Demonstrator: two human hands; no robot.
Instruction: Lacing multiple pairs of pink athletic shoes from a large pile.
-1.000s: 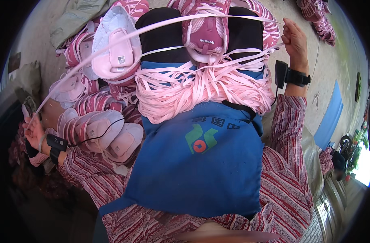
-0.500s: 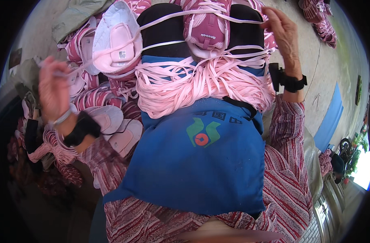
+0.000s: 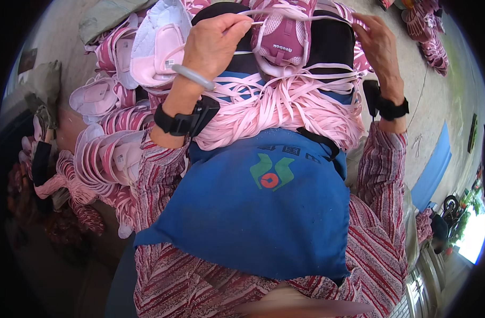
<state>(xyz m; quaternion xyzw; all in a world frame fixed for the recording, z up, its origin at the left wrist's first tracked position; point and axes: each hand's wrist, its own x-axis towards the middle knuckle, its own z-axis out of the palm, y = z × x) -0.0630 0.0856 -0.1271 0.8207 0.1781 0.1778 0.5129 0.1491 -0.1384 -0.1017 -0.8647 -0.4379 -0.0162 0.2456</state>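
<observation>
A pink-and-maroon shoe upper (image 3: pixel 281 42) rests across my knees, its heel end toward me. Near its left side, my left hand (image 3: pixel 215 46) is closed in a pinch, with a pale lace end showing at the fingertips. My right hand (image 3: pixel 381 53) pinches the pink shoelace (image 3: pixel 327 18) to the right of the upper. That lace runs across over the upper. Between the upper and my body, a heap of loose pink shoelaces (image 3: pixel 295 108) lies on my lap, on the blue apron (image 3: pixel 221 212).
To the left, stacked pink shoe uppers (image 3: pixel 107 159) and a larger pale-lined upper (image 3: pixel 157 50) lie close to my left arm. More uppers (image 3: pixel 430 37) lie on the concrete floor (image 3: pixel 412 69) at the far right. A blue strip (image 3: pixel 434 164) lies on the floor at right.
My left hand has swung from the far left in to the upper's left side, drawing the lace with it. My right hand stays at the right, still pinching lace.
</observation>
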